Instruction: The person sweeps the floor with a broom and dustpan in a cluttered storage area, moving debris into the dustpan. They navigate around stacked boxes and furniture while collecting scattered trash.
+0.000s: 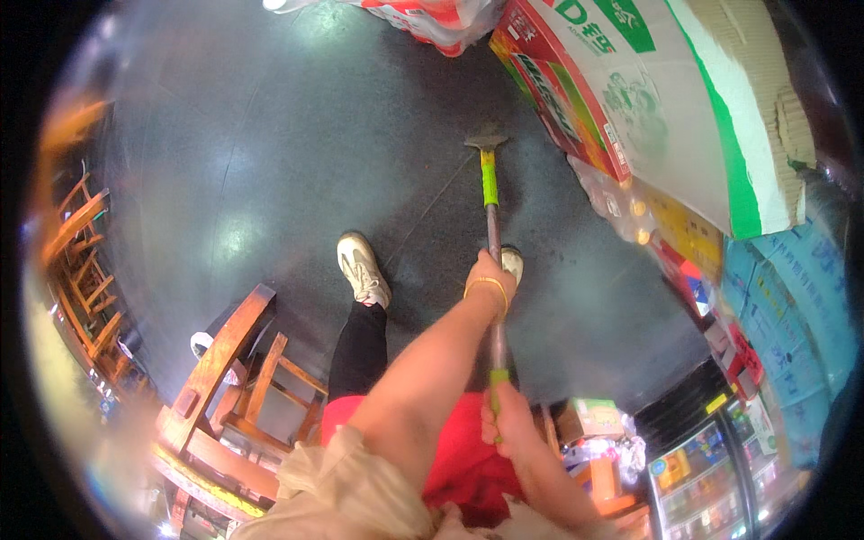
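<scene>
A long-handled floor scraper (494, 226) stretches away from me, with green grips at both ends of its metal shaft. Its flat blade (486, 141) meets the dark floor (304, 155) ahead of my feet. My left hand (491, 275), with a yellow band at the wrist, wraps the middle of the shaft. Closer to my body, my right hand (509, 412) holds the rear green grip. Part of my right shoe (511, 263) is hidden behind the left hand and shaft; my left shoe (363, 266) stands flat to the left.
Cartons (648, 101) and blue-wrapped packs (783, 324) are stacked along the right. Plastic-wrapped goods (439, 20) lie at the far end. Wooden furniture (223, 364) stands close on my left, wooden stools (88, 270) farther left. A glass-door display cooler (702, 479) is at lower right.
</scene>
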Tool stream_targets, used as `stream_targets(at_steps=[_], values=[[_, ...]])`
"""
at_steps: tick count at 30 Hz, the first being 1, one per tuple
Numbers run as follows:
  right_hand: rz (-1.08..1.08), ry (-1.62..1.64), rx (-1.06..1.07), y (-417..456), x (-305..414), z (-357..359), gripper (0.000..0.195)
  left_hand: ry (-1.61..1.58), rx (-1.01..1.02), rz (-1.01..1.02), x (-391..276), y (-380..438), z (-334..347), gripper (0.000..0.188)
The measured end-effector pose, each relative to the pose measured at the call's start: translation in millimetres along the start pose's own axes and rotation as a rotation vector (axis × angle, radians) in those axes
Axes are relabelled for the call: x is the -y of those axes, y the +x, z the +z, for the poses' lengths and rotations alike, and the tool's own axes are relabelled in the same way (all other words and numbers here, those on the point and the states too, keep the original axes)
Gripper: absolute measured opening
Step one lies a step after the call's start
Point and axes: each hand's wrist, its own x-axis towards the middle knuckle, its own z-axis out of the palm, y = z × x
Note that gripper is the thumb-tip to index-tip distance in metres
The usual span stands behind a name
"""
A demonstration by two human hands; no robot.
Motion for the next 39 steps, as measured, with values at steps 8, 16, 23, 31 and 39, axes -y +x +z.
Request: stream_targets(at_steps=[8,16,23,31,39], values=[[-0.100,-0.050,0.002,8.0,51.0,10.7,0.031,-0.135,0.009,-0.043,-66.6,20.0,-30.7,0.035],[0.056,0.018,-0.040,-14.1,5.7,-17.3,0.030,-0.074,0.092,-0.073,9.9,-0.4,36.3,0.044],[0.019,-0.051,-0.072,-17.3,-1.0,-37.2,0.030,-0.011,0.118,-0.110,5.4,-5.4,42.1,0.051],[0.029,-0.038,-0.070,-20.6,-0.2,-36.3,0.031,-0.116,0.087,-0.048,16.1,-8.7,53.9,0.049],[-0.117,-0.210,-0.132,-12.2,28.5,-32.6,0.035,-0.311,0.162,-0.132,-40.8,-19.4,17.8,0.038]])
